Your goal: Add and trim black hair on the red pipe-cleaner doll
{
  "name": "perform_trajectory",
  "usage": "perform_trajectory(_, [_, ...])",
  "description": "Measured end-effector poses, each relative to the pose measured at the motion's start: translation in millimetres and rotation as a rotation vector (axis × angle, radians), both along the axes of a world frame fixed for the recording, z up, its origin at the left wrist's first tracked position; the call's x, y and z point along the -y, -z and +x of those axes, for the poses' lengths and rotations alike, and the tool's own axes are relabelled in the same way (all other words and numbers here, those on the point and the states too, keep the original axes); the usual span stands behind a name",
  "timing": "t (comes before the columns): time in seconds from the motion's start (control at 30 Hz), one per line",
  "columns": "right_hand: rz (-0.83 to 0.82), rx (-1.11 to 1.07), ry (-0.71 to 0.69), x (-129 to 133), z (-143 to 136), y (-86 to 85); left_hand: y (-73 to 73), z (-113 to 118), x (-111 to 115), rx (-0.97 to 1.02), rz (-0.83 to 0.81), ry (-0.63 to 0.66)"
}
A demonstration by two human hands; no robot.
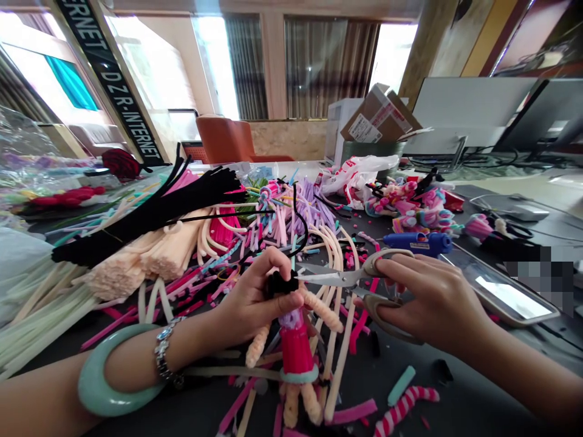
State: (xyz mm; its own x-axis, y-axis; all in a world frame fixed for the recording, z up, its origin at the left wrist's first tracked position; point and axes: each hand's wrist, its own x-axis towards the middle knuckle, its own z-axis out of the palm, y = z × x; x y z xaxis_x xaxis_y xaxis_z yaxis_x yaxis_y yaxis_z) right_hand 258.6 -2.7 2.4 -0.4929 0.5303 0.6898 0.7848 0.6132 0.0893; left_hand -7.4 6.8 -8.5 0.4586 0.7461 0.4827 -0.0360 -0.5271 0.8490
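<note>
A small pipe-cleaner doll with a pink dress, peach arms and legs and a black top is upright in my left hand, its fingers pinched round the black part. My right hand grips scissors by the handles. The blades are parted and point left, their tips beside the doll's black top. From that top a thin black stem curves upward.
A black pipe-cleaner bundle lies over peach bundles at left. Further right are a blue glue gun, a phone and finished pink pieces. Cut scraps litter the dark table around the doll; a cardboard box stands behind.
</note>
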Motion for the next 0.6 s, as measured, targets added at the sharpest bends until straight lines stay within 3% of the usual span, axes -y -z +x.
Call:
perform_trajectory(0.43, [0.006, -0.014, -0.019, 2.1, 0.1, -1.6, 3.4, -2.3, 0.0, -0.009, 0.026, 0.031])
perform_trajectory(0.6, [-0.039, -0.140, 0.024, 2.8, 0.5, -2.7, 7.4, -3.4, 3.5, 0.023, -0.066, 0.084])
